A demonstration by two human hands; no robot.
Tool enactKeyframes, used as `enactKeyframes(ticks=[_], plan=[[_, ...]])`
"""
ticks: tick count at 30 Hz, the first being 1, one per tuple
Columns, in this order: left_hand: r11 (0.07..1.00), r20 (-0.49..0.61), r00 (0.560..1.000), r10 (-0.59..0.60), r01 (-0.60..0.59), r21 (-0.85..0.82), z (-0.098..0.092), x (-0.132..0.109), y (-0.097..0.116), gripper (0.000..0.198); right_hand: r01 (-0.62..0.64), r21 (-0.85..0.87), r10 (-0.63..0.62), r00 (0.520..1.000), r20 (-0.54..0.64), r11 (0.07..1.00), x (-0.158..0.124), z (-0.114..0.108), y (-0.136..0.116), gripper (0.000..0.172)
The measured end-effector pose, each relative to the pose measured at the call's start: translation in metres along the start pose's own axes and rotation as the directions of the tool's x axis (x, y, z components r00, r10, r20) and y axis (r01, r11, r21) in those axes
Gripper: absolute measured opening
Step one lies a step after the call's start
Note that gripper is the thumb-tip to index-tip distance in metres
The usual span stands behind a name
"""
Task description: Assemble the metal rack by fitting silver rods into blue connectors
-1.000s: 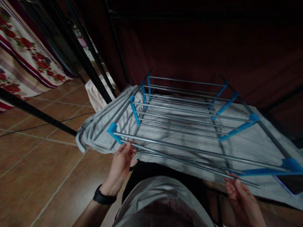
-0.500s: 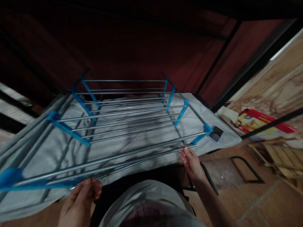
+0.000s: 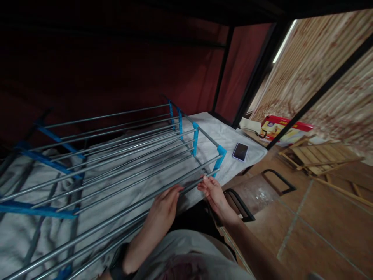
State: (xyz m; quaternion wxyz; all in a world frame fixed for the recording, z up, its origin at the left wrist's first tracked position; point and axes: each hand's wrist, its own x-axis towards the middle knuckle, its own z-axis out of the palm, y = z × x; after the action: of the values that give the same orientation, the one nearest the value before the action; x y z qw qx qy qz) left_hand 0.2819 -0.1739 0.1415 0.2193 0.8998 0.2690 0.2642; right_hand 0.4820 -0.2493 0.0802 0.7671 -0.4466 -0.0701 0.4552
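Observation:
A rack of thin metal tubes joined by blue plastic brackets [image 3: 222,151] lies across a light cloth [image 3: 224,126]. At its near side, toward the right end, my right hand [image 3: 212,192] pinches a metal tube [image 3: 190,186] between thumb and fingertips. My left hand [image 3: 164,206] is closed over the same stretch of tubing, a short way left of the right one. Its fingertips are partly hidden, and close-running tubes make the exact one gripped hard to separate. More tubes [image 3: 116,216] extend left along the near edge.
A phone [image 3: 240,151] rests on the cloth right of the rack. Black metal posts [image 3: 221,74] rise around the surface. On the tiled floor [image 3: 291,217] are folded wooden slats [image 3: 326,157], a red and yellow box [image 3: 287,128] and a black-framed item [image 3: 279,182].
My left hand has moved from the tubes' left end to beside my right hand. The right hand stays near the right end. The view has turned to the right.

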Motion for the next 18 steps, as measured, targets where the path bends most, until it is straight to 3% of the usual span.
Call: enactKeyframes(ticks=[4,8,12,18], plan=[[0.966,0.101,0.992,-0.079,0.051,0.252,0.007,-0.004,-0.019,0.041,0.008,-0.025,-0.008,1.000,0.006,1.000,-0.001,0.002,-0.002,0.053],[0.907,0.069,0.998,-0.010,-0.020,0.420,-0.009,-0.045,-0.031,0.035,0.004,-0.054,-0.006,1.000,-0.023,0.999,-0.005,-0.002,0.000,0.055],[0.800,0.103,0.994,-0.021,-0.045,0.599,-0.017,-0.076,-0.024,0.055,-0.002,-0.094,-0.002,0.999,-0.037,0.996,-0.003,-0.013,0.003,0.053],[0.705,0.200,0.974,-0.109,-0.066,0.706,-0.011,-0.067,-0.013,0.061,-0.010,-0.094,0.007,0.999,-0.037,0.995,0.001,-0.021,0.005,0.053]])
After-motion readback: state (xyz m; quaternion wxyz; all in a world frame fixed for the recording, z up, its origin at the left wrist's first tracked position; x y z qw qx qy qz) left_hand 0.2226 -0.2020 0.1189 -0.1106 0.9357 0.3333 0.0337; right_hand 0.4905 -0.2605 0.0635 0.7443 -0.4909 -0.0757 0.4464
